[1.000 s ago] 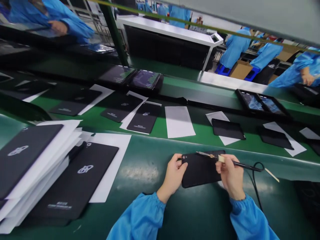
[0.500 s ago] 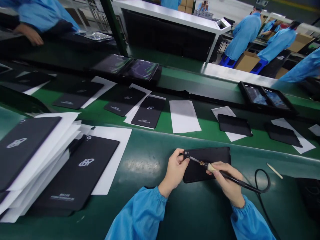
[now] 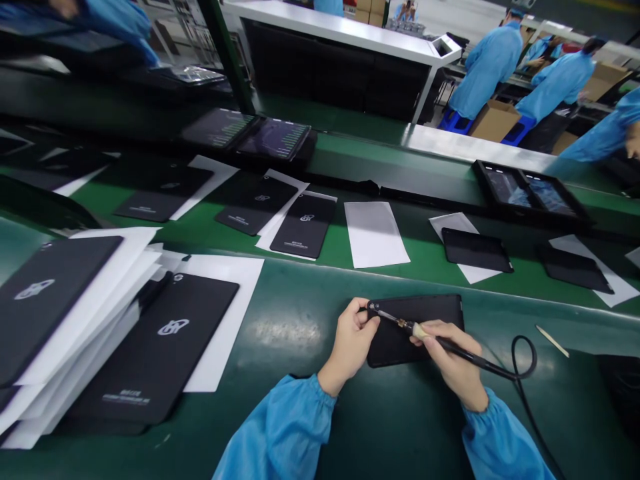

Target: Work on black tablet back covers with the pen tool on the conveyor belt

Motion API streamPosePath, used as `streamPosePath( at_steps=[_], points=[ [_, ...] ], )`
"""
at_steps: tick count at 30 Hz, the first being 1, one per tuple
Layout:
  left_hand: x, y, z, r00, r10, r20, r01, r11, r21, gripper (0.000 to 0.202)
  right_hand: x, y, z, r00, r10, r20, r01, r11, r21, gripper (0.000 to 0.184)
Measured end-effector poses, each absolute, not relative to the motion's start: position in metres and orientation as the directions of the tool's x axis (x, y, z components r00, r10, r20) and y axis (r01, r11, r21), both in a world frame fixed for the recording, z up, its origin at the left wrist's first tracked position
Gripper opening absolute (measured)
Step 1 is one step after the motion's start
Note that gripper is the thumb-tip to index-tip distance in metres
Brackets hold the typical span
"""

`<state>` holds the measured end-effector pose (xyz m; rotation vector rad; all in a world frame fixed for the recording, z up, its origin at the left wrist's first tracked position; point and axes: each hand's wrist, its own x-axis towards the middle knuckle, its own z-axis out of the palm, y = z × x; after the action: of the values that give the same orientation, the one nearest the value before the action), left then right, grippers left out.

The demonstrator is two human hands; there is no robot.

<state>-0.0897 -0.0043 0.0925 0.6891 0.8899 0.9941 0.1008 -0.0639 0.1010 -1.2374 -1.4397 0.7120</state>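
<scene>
My right hand (image 3: 450, 357) grips a soldering iron (image 3: 414, 329) like a pen, its cable trailing off to the right. The iron's tip slants left onto the upper left corner of a black tablet back cover (image 3: 400, 347), near a small round camera opening. At that same corner my left hand (image 3: 351, 340) pinches the cover's edge between thumb and fingers. The cover lies inner side up on the green bench; my right hand hides part of it. Whether solder or some small part sits under the tip is too small to tell.
Left of my hands is a stack of black covers (image 3: 165, 347) interleaved with white sheets (image 3: 220, 333). A thin pale stick (image 3: 552, 341) lies at right. Beyond the bench, a green belt (image 3: 330, 263) carries covers on paper; black trays (image 3: 530, 190) sit behind. Several people in blue work farther off.
Covers and paper on the near belt have shifted slightly right, while the trays behind moved slightly left. A co-worker's arm at upper left has moved up. My hands hold almost the same position.
</scene>
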Motion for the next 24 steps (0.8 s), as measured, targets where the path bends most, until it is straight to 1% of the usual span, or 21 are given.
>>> streamPosePath(
  at_steps=[6,11,18,22,24],
  points=[
    [-0.090,-0.004,0.090,0.267,0.918,-0.293,-0.404,0.383,0.831,0.024,0.097,-0.063,0.105,0.094,0.936,0.338,0.303,0.297,-0.906,0.013],
    [-0.090,-0.005,0.087,0.275,0.918,-0.285,-0.404,0.379,0.833,0.024,0.102,-0.061,0.119,0.132,0.929,0.346,0.318,0.291,-0.902,0.010],
    [-0.089,-0.006,0.087,0.272,0.918,-0.288,-0.411,0.381,0.828,0.026,0.106,-0.050,0.129,0.074,0.951,0.300,0.357,0.256,-0.898,0.010],
    [-0.089,-0.006,0.085,0.270,0.920,-0.284,-0.402,0.376,0.835,0.024,0.105,-0.045,0.132,0.052,0.958,0.283,0.375,0.244,-0.894,0.010],
    [-0.090,-0.006,0.084,0.270,0.921,-0.280,-0.395,0.371,0.841,0.023,0.106,-0.043,0.134,0.040,0.967,0.253,0.382,0.219,-0.898,0.009]
  ],
)
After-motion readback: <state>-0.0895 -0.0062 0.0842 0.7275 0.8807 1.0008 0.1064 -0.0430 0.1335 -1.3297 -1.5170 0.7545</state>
